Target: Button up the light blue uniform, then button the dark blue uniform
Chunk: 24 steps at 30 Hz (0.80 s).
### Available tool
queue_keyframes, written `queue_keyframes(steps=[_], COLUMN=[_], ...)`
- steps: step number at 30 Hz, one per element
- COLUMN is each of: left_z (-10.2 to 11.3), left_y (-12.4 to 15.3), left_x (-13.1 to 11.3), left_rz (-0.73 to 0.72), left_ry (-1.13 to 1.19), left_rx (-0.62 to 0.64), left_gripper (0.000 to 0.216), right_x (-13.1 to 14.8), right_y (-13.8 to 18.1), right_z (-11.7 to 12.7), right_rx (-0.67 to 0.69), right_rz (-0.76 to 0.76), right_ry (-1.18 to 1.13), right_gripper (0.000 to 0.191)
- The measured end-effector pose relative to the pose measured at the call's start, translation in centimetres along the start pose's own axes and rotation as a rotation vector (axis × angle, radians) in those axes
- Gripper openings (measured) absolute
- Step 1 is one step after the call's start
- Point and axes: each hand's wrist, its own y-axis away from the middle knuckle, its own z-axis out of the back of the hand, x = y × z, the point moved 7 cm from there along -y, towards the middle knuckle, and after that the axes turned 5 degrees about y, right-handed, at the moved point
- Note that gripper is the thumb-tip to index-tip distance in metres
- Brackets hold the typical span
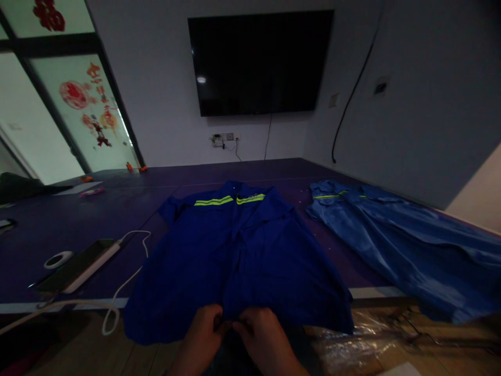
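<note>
Dark purple table point(78, 219) spans the room up to the far wall. Dark blue jacket point(238, 261) with yellow reflective stripes is laid flat at the middle, hem hanging over the near edge. Right of the jacket, a lighter blue garment point(410, 245) is spread out, apart from it. Left of the jacket: white power strip point(92, 267) with a white cable point(129, 282) looping off the edge, a dark phone-like slab point(72, 271) touching the strip, a tape roll point(58, 259) beyond. Small orange bits point(135, 167) are seen far left of the jacket, near the wall.
</note>
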Motion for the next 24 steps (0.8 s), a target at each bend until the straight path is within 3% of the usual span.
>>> queue_keyframes(steps=[5,13,18,21,24], left_z=[-0.8,-1.1,-1.4,-2.0,-2.5], left_y=[0.2,0.5,1.0,1.3,1.5], left_x=[0.3,0.4,0.1,-0.7,-1.4], left_rz=[-0.037,-0.093,-0.230,-0.304,-0.355], left_ry=[0.092,0.113,-0.048,-0.127,-0.139], left_rx=[-0.037,-0.050,-0.193,-0.215,-0.213], left_gripper=[0.020,0.029,0.020,0.023,0.025], right_x=[-0.5,-1.3,-1.1,-1.0,-0.9], right_y=[0.4,0.0,0.2,0.5,0.6], right_z=[-2.3,-2.7,-1.2,-0.2,-0.2], right_rx=[-0.012,0.029,-0.061,-0.127,-0.085], right_rz=[0.003,-0.091,-0.058,-0.063,-0.067], right_ry=[-0.240,-0.470,-0.308,-0.177,-0.194], right_gripper=[0.019,0.008,0.012,0.012,0.015])
